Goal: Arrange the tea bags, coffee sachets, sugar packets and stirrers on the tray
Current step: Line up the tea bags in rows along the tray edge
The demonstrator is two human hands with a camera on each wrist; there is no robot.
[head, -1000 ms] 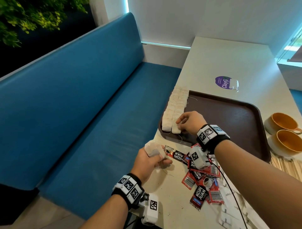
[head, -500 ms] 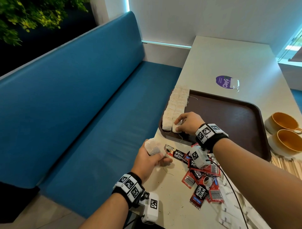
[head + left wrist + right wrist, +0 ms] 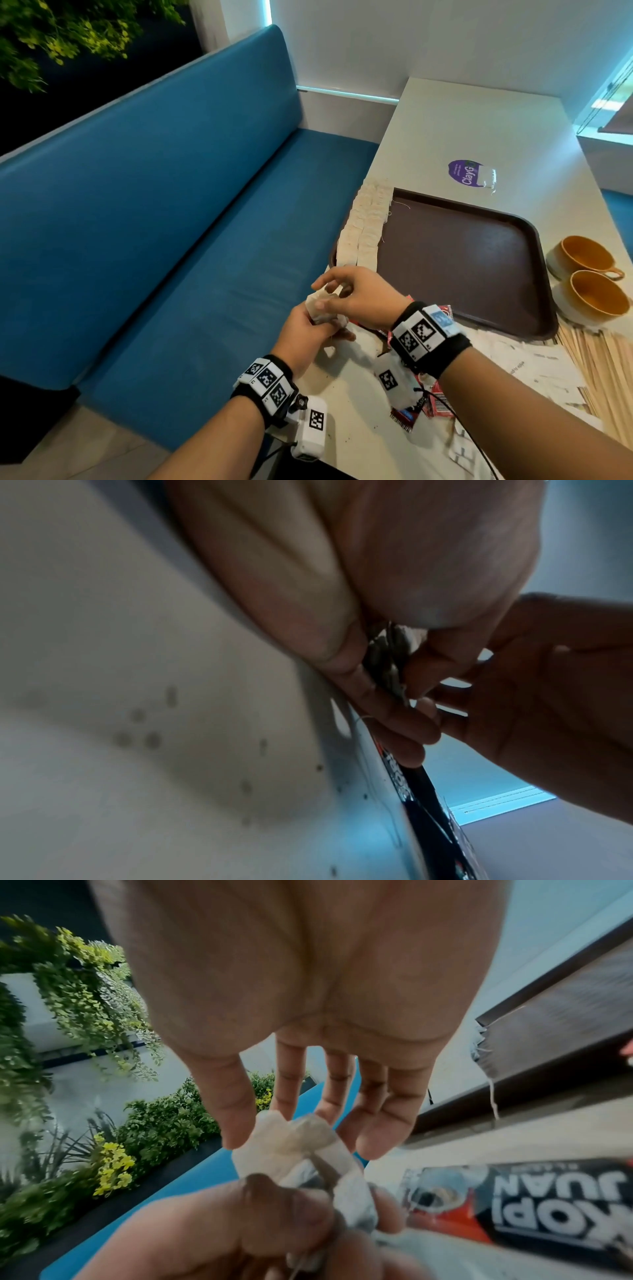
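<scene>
Both hands meet just off the near left corner of the brown tray (image 3: pixel 459 260), over the table edge. Left hand (image 3: pixel 303 334) has its fingers curled round a small bunch of tea bags (image 3: pixel 320 306), holding them up. Right hand (image 3: pixel 359 298) reaches in from the right with fingers mostly straight, thumb and fingertips closing on the top tea bag (image 3: pixel 291 1139) of that bunch, so it's pinching it while the left one grips the rest. Two neat rows of tea bags (image 3: pixel 364 228) already run along the tray's left side, near to far. Red and black Kopi Juan coffee sachets (image 3: pixel 534 1202) lie scattered on the white table (image 3: pixel 479 120) under the right wrist. White sugar packets (image 3: pixel 534 366) and wooden stirrers (image 3: pixel 596 363) sit further right, near two orange cups (image 3: pixel 589 277).
</scene>
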